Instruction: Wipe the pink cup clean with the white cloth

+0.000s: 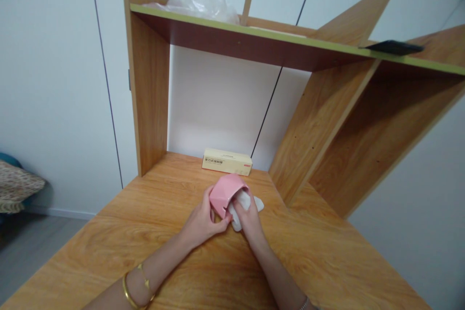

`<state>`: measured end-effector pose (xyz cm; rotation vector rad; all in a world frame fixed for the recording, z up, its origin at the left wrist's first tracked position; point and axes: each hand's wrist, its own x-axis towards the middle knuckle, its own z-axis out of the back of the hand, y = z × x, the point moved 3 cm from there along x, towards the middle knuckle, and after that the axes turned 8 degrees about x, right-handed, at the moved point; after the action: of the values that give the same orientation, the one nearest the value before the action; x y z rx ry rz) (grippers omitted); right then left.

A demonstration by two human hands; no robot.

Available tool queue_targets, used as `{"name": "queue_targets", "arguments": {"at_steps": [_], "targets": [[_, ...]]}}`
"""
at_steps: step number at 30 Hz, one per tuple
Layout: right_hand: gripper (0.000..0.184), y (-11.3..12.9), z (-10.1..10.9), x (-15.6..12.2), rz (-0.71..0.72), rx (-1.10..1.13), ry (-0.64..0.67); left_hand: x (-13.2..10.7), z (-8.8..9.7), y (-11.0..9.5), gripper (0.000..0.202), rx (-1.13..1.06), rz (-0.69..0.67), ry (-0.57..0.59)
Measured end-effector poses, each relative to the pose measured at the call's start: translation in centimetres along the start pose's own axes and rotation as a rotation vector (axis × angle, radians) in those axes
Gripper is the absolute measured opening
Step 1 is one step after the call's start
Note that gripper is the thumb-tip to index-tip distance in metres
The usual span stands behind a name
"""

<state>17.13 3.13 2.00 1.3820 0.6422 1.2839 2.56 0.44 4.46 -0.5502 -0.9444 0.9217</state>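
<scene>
A pink cup [227, 192] is tilted on its side just above the wooden desk [174, 252], its mouth facing right. My left hand [202, 223] wraps round the cup's lower side and grips it. My right hand [249, 222] is closed on a white cloth [245, 202], pressed against the cup's mouth. Part of the cloth sticks out to the right of the cup. A gold bracelet sits on my left wrist.
A long cream box [227, 161] with a red end lies at the back of the desk. A wooden shelf [254, 34] overhead carries crumpled clear plastic [203, 5] and a dark flat object [394, 47]. Slanted wooden panels [327, 126] rise on the right.
</scene>
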Motion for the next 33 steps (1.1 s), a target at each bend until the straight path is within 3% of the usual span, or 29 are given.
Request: {"name": "queue_targets", "arguments": {"at_steps": [5, 10, 12, 20, 26, 33], "targets": [[0.073, 1.6, 1.8, 0.1, -0.021, -0.315, -0.117, 0.2, 0.5, -0.2, 0.070, 0.185, 0.112, -0.001], [0.069, 3.0, 3.1, -0.4, 0.080, -0.640, -0.113, 0.0, 0.2, -0.4, 0.071, 0.318, 0.108, 0.078], [0.068, 2.9, 3.0, -0.5, 0.104, -0.656, -0.086, -0.1, 0.0, -0.3, 0.071, 0.319, 0.109, 0.079], [0.072, 1.0, 2.0, 0.3, -0.128, -0.588, 0.070, 0.1, 0.2, -0.2, 0.066, 0.289, 0.144, 0.085], [0.060, 0.8, 1.9, 0.0, -0.042, -0.508, 0.042, 0.3, 0.2, 0.2, 0.061, 0.237, 0.151, 0.064], [0.056, 2.0, 2.6, -0.5, 0.032, -0.651, -0.045, 0.4, -0.4, 1.1, 0.046, 0.083, 0.183, 0.012]]}}
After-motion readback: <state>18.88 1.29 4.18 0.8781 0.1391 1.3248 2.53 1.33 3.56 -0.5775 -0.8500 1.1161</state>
